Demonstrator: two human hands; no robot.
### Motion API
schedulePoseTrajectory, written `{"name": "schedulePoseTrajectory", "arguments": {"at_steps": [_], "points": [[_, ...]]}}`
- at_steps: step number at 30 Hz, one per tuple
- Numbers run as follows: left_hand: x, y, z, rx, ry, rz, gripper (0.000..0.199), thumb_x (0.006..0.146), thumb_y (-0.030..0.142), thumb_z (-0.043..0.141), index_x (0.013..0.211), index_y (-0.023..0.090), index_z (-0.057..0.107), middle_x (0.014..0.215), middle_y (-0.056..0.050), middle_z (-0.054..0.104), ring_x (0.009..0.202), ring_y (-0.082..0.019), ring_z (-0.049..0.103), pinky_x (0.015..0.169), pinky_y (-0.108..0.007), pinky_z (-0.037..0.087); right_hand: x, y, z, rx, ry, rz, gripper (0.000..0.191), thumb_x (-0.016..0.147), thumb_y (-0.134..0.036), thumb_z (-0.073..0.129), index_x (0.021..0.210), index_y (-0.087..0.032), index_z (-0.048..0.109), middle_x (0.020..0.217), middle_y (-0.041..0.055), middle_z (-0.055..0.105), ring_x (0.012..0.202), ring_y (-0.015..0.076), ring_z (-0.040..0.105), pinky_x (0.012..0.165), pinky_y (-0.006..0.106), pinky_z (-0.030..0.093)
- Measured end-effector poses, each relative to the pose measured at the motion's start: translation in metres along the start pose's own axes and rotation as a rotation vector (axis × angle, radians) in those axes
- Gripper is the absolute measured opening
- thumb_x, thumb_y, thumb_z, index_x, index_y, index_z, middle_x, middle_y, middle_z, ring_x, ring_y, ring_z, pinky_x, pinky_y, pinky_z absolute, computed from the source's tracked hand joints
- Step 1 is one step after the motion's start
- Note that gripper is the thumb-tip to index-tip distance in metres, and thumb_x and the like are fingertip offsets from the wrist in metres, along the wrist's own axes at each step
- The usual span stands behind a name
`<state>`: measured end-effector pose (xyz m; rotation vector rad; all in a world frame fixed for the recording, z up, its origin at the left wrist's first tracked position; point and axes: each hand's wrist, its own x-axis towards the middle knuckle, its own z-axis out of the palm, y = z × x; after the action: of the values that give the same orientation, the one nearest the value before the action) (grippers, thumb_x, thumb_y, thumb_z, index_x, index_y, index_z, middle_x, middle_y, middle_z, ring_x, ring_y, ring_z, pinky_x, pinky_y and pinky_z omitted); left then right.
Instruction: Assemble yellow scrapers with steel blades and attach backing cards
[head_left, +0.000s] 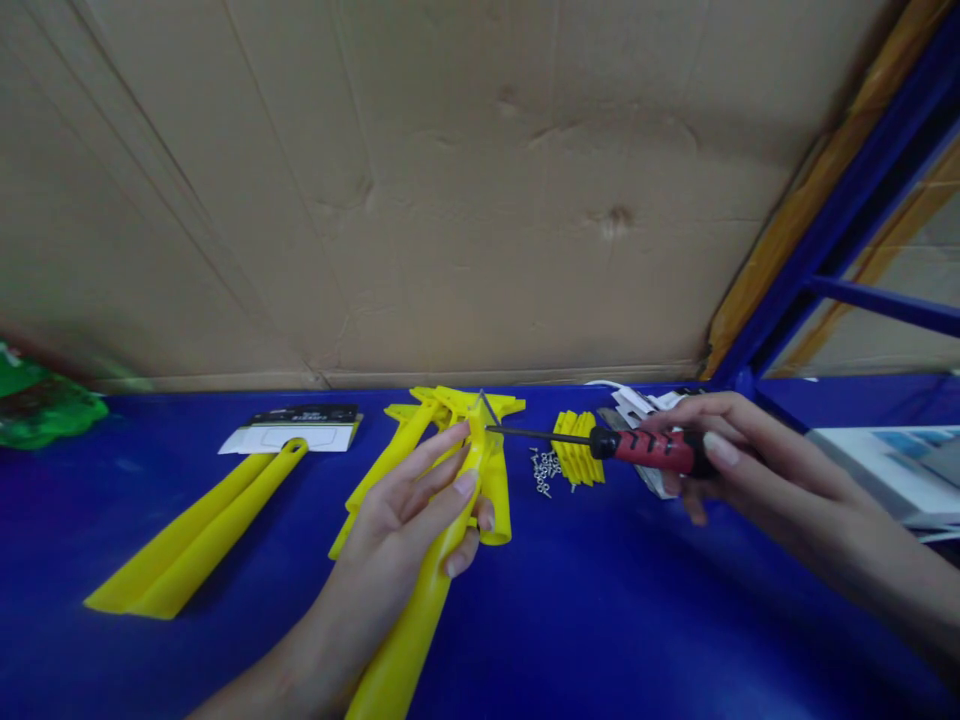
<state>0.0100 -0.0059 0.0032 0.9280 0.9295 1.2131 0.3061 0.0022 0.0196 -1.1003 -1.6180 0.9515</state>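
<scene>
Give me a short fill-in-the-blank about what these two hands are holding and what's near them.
The right hand holds a screwdriver whose handle is red and ____. The left hand grips a plastic part coloured ____. Small metal fasteners lie on a surface coloured ____.
Missing words: black; yellow; blue.

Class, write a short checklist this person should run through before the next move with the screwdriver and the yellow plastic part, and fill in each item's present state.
Left hand firmly around the yellow plastic part: ok.
Right hand holding the red-and-black screwdriver by its handle: ok.
Screwdriver tip at the top of the yellow plastic part: ok.
Tip seated in a fastener: cannot tell.
Small metal fasteners piled within sight on the blue table: ok.
</scene>
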Motion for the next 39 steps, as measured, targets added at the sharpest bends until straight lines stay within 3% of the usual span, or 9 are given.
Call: {"name": "schedulePoseTrajectory", "arguments": {"at_steps": [4, 7, 10, 16, 21, 23, 28, 34, 39], "points": [[-0.001, -0.002, -0.005, 0.023, -0.050, -0.005, 0.088, 0.079, 0.037, 0.091, 0.152, 0.011, 0.049, 0.069, -0.005, 0.072, 0.043, -0.006, 0.046, 0.045, -0.020, 0.036, -0.002, -0.001, -0.005, 0.030, 0.059, -0.048, 0.026, 0.086, -0.041, 0.084, 0.109, -0.033, 0.074, 0.102, 0.0038, 0.077, 0.078, 0.0167, 0.071, 0.072, 0.025, 0.059], [-0.003, -0.007, -0.005, 0.013, -0.022, 0.020, 0.081, 0.080, 0.035, 0.090, 0.150, 0.012, 0.054, 0.067, -0.004, 0.071, 0.042, -0.006, 0.045, 0.044, -0.020, 0.035, 0.001, -0.001, 0.000, 0.065, 0.029, -0.032, 0.021, 0.096, -0.048, 0.072, 0.101, -0.028, 0.071, 0.068, -0.0001, 0.070, 0.056, 0.0146, 0.065, 0.054, 0.023, 0.055], [-0.003, -0.009, -0.003, -0.007, 0.004, 0.042, 0.076, 0.081, 0.034, 0.089, 0.147, 0.014, 0.058, 0.066, -0.004, 0.071, 0.042, -0.005, 0.044, 0.043, -0.019, 0.032, 0.002, 0.001, 0.005, 0.125, 0.005, 0.078, 0.033, 0.100, -0.058, 0.061, 0.103, -0.025, 0.067, 0.060, -0.0029, 0.064, 0.041, 0.0137, 0.058, 0.039, 0.023, 0.048], [-0.002, -0.003, -0.002, 0.000, 0.040, 0.038, 0.091, 0.073, 0.035, 0.094, 0.149, 0.009, 0.053, 0.067, -0.005, 0.072, 0.041, -0.005, 0.042, 0.043, -0.019, 0.032, -0.004, 0.001, 0.002, 0.121, 0.048, -0.016, 0.034, 0.089, -0.040, 0.081, 0.120, -0.030, 0.070, 0.114, 0.0055, 0.077, 0.081, 0.0177, 0.074, 0.074, 0.028, 0.063], [-0.006, -0.010, -0.002, 0.061, 0.038, 0.057, 0.073, 0.083, 0.036, 0.087, 0.146, 0.015, 0.058, 0.070, -0.004, 0.071, 0.044, -0.006, 0.045, 0.043, -0.019, 0.033, 0.003, 0.000, 0.003, 0.093, 0.037, 0.038, 0.035, 0.101, -0.057, 0.061, 0.102, -0.023, 0.067, 0.060, -0.0024, 0.064, 0.041, 0.0125, 0.057, 0.039, 0.022, 0.047], [-0.006, -0.013, -0.002, 0.072, 0.025, 0.063, 0.072, 0.084, 0.038, 0.087, 0.146, 0.015, 0.059, 0.070, -0.003, 0.070, 0.044, -0.006, 0.045, 0.041, -0.019, 0.033, 0.004, 0.002, 0.002, 0.097, 0.048, 0.079, 0.038, 0.102, -0.061, 0.056, 0.103, -0.023, 0.065, 0.061, -0.0023, 0.065, 0.038, 0.0116, 0.055, 0.036, 0.021, 0.043], [-0.005, -0.010, -0.003, 0.086, 0.044, 0.059, 0.073, 0.085, 0.035, 0.086, 0.148, 0.016, 0.055, 0.070, -0.002, 0.069, 0.043, -0.004, 0.042, 0.043, -0.019, 0.035, -0.001, -0.002, -0.001, 0.063, 0.039, -0.018, 0.036, 0.093, -0.045, 0.076, 0.123, -0.029, 0.066, 0.090, 0.0015, 0.076, 0.075, 0.0165, 0.072, 0.070, 0.025, 0.059], [-0.007, -0.009, 0.003, 0.114, -0.001, 0.040, 0.085, 0.079, 0.044, 0.090, 0.148, 0.012, 0.052, 0.065, -0.002, 0.068, 0.043, -0.007, 0.043, 0.039, -0.019, 0.031, 0.002, -0.004, 0.002, -0.019, 0.111, 0.063, 0.040, 0.100, -0.064, 0.057, 0.097, -0.025, 0.065, 0.057, -0.0031, 0.063, 0.036, 0.0110, 0.050, 0.034, 0.022, 0.037], [-0.005, -0.011, -0.006, 0.140, -0.039, 0.045, 0.082, 0.085, 0.041, 0.086, 0.152, 0.015, 0.047, 0.070, -0.003, 0.070, 0.043, -0.005, 0.042, 0.041, -0.018, 0.031, -0.001, -0.002, -0.004, -0.037, 0.021, 0.040, 0.040, 0.094, -0.051, 0.072, 0.127, -0.029, 0.063, 0.087, 0.0025, 0.077, 0.072, 0.0176, 0.070, 0.065, 0.026, 0.058]]}}
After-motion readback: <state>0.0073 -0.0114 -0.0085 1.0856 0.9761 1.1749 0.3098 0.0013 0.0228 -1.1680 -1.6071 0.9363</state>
